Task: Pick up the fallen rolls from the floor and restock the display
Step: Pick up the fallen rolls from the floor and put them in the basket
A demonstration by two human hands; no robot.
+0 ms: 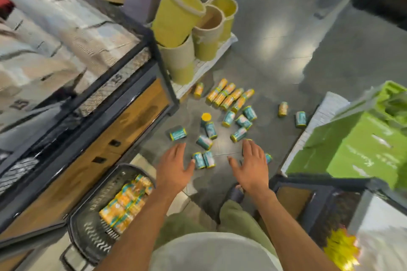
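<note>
Two bare forearms reach down. Left hand (174,167) and right hand (251,166) are spread open, gripping nothing, over small glossy cylindrical rolls (229,118) scattered on smooth grey floor (275,61). Black mesh basket (94,240) of rolls sits left, against the dark-framed wooden display (123,130). Green cartons (352,149) crowd the right.

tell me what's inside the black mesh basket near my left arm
Orange and teal rolls lie packed in the basket. Its near end shows bare mesh. Anything beneath the rolls is covered.
</note>
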